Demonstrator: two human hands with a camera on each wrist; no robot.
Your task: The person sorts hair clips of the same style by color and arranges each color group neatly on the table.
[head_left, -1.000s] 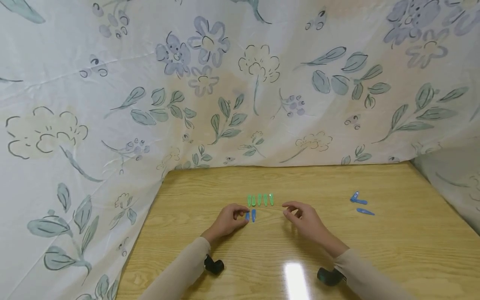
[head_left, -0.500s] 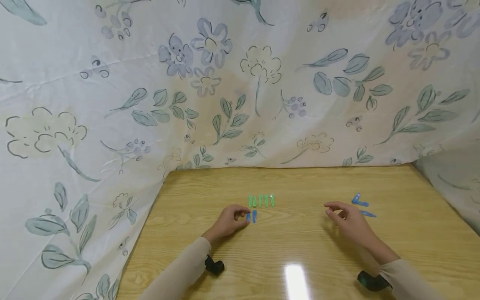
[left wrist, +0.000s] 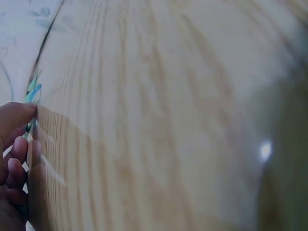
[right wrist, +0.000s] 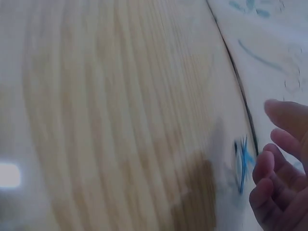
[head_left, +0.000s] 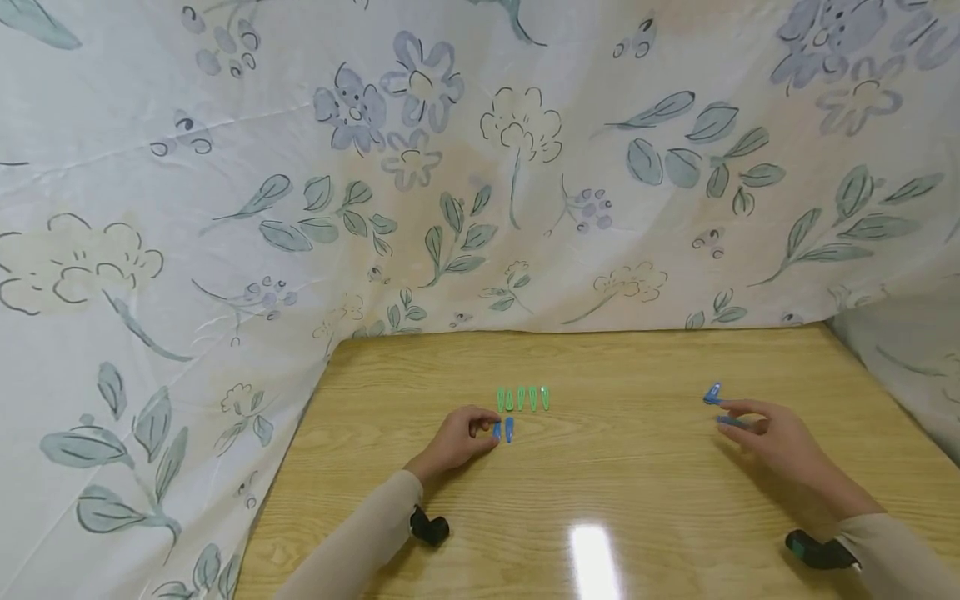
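On the left of the table, two blue snap hair clips stand side by side in the head view. My left hand pinches the outer blue hair clip end to end between thumb and forefinger; the other blue hair clip lies just right of it. Far to the right, my right hand hovers with thumb and fingers apart around a loose blue hair clip. More blue clips overlap just beyond its fingertips, partly covered by the forefinger. The right wrist view shows blue clips beside the parted fingers.
Several green hair clips form a neat row behind the left blue pair. The wooden table ends at a floral cloth hanging behind and at both sides. A bright reflection shows near the front.
My right hand has moved right across the table, from beside the green row to the loose blue clips. My left hand has stayed at the left blue clips.
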